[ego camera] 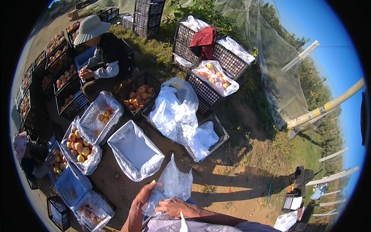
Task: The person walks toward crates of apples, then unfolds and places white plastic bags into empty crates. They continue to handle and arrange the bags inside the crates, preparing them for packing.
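Note:
A clear plastic bag [176, 180] is bunched up against my body at the bottom centre. My left hand [145, 192] grips its left side, thumb uppermost. The fingers of my right hand [173, 206] are curled on the lower part of the bag. Just beyond my hands stands a crate lined with white plastic [158, 154], with no fruit visible in it. Up and to the right of that, a large heap of clear plastic bags [174, 113] lies over a crate, and more plastic [203, 139] fills a black crate beside it.
Plastic-lined crates of apples [79, 148] stand at the left, near a black crate of apples [140, 97]. A person in a sun hat [111, 59] sits holding an apple; another person is partly visible at the far left. Stacked crates [182, 37], netting and a pole [327, 107] stand beyond.

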Demonstrator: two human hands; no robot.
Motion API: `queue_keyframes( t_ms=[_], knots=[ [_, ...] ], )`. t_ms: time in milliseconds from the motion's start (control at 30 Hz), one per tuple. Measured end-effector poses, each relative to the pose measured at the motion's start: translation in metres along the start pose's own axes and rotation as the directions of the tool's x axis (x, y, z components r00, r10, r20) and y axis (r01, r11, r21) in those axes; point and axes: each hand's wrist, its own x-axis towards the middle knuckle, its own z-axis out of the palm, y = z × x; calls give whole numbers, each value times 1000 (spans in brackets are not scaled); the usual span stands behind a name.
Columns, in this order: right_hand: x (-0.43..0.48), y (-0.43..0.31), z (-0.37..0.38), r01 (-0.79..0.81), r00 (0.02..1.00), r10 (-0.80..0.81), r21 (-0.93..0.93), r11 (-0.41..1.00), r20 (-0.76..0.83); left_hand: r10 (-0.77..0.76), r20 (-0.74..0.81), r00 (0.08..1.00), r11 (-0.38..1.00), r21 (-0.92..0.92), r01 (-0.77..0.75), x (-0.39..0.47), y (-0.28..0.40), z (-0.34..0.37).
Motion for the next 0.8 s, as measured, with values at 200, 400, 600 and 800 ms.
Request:
queue_keyframes(
  t_ms=[200, 400, 600, 800],
  knots=[
    [3, 4, 8, 45, 992, -41, 25, 999, -117, 70, -69, 995, 884, 466, -30, 8, 4, -12],
    [-15, 11, 27, -22, 944, 55, 105, 994, -324, 145, -89, 985, 982, -113, -155, 11, -22, -36],
    [-14, 22, 44, -82, 925, 107, 85, 993, -364, 106, -150, 983, 965, -224, -138, 0, -43, -49],
    [-12, 27, 43, -76, 937, 103, 91, 993, -334, 135, -253, 958, 920, -327, -216, 3, -55, -49]
  ],
)
